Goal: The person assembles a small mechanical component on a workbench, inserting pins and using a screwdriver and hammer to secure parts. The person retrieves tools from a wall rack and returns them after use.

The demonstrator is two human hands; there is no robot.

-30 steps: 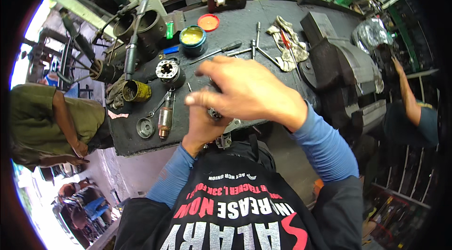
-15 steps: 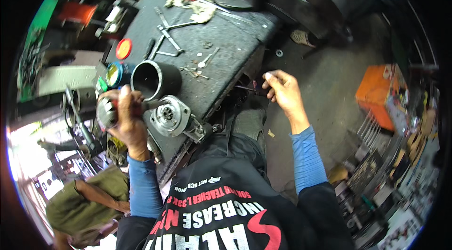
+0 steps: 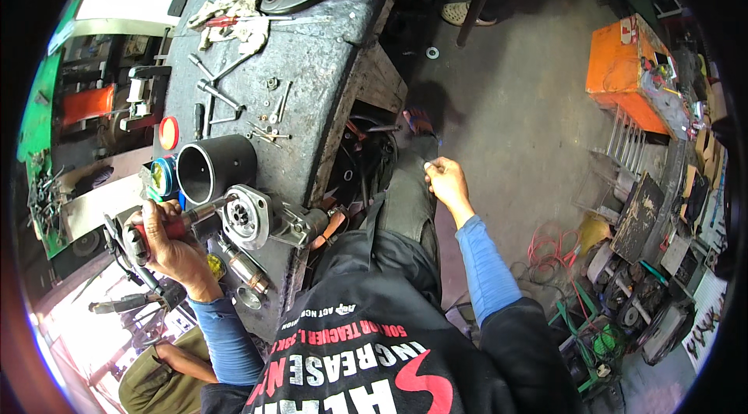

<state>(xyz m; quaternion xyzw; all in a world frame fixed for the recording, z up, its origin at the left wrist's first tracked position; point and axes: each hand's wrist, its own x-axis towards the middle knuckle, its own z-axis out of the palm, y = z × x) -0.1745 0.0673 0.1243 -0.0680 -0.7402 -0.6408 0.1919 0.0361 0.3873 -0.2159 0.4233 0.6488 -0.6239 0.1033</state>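
Note:
My left hand (image 3: 175, 250) is wrapped round a red tool (image 3: 178, 224) with a dark rear end and a grey metal shaft. The shaft's tip lies at the edge of a round metal gear housing (image 3: 248, 219), which looks like part of a starter motor, at the bench's near edge. Whether tip and housing touch, I cannot tell. Off to the right, over the floor and beside my knee, my right hand (image 3: 449, 184) is closed in a pinch; a tiny light spot shows at its fingertips. An open dark metal cylinder (image 3: 226, 161) lies just behind the housing.
On the bench (image 3: 312, 63) lie T-shaped wrenches (image 3: 220, 94), small bolts (image 3: 269, 134) and a rag (image 3: 234, 16) with a red screwdriver. An armature (image 3: 243, 264) rests near the housing. Left stands a grease tub (image 3: 162, 177). An orange cabinet (image 3: 623, 75) stands right; a washer (image 3: 432, 52) lies on the floor.
My view has swung, so the bench sits further left. My right hand's fingers have drawn from loosely curled into a pinch. My left hand keeps the red tool at the housing.

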